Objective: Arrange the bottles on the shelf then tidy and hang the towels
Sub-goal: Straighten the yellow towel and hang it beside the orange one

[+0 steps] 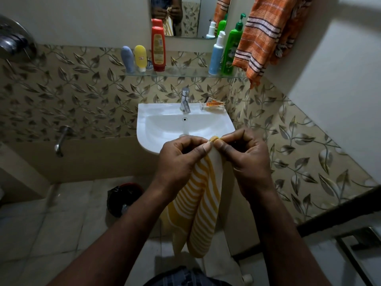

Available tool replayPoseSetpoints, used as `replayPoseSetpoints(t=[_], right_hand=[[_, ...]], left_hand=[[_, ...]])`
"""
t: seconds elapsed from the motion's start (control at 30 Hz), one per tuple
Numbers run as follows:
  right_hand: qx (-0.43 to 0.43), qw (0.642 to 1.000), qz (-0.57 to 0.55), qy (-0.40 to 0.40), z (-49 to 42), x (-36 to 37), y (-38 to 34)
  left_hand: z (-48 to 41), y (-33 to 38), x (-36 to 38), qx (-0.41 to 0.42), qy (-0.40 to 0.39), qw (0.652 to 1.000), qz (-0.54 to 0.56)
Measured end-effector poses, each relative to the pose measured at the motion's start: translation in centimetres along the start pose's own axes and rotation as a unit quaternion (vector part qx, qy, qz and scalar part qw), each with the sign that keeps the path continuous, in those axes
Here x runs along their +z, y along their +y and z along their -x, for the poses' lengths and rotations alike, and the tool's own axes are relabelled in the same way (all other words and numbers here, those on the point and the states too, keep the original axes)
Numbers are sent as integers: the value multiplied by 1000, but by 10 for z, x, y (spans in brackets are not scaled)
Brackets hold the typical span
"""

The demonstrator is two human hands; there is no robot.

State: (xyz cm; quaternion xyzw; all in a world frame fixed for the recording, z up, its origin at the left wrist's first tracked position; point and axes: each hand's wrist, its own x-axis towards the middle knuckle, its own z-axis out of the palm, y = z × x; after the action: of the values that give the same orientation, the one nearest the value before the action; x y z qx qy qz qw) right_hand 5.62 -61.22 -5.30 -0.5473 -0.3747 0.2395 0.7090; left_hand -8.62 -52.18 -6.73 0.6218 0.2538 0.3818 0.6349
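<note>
Below the white sink (165, 122), at the centre of the head view, two bare hands meet and pinch the top edge of a yellow-and-white striped towel (203, 201). The left hand (181, 159) closes thumb against fingers on the cloth from the nine o'clock side; the right hand (245, 159) does the same from three o'clock. Their thumbs nearly touch, with a frayed yellow corner poking up between them. Both hands are closed on the towel and appear about equally near it.

From that pinch the towel hangs straight down toward six o'clock, its long axis vertical, folded loosely into two hanging lobes in front of the person's body.

Toward twelve o'clock, a glass shelf (185, 72) runs along the leaf-patterned wall. It carries a grey-blue tube (127, 58), a yellow tube (140, 57) and a red bottle (158, 48) at its left end, and a blue-and-white pump bottle (216, 53) with a green pump bottle (232, 46) at its right end. All stand upright, so the bottle step looks done.

At one o'clock, an orange striped towel (261, 38) hangs bunched high on the wall, its lower edge draping past the shelf's right end. That hanging spot lies up and to the right of the hands, so lifting the yellow towel there would likely favour the right hand.
</note>
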Motion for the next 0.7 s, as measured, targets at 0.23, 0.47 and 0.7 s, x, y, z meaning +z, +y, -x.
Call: replayPoseSetpoints(t=[0.23, 0.47, 0.7], right_hand=[[159, 978, -21, -130, 3, -14, 7], [82, 993, 68, -57, 6, -9, 15], [26, 997, 70, 21, 1, -16, 10]], left_hand=[[0, -6, 0, 25, -2, 999, -46], [5, -19, 8, 45, -1, 995, -92], [26, -37, 6, 32, -42, 996, -75]])
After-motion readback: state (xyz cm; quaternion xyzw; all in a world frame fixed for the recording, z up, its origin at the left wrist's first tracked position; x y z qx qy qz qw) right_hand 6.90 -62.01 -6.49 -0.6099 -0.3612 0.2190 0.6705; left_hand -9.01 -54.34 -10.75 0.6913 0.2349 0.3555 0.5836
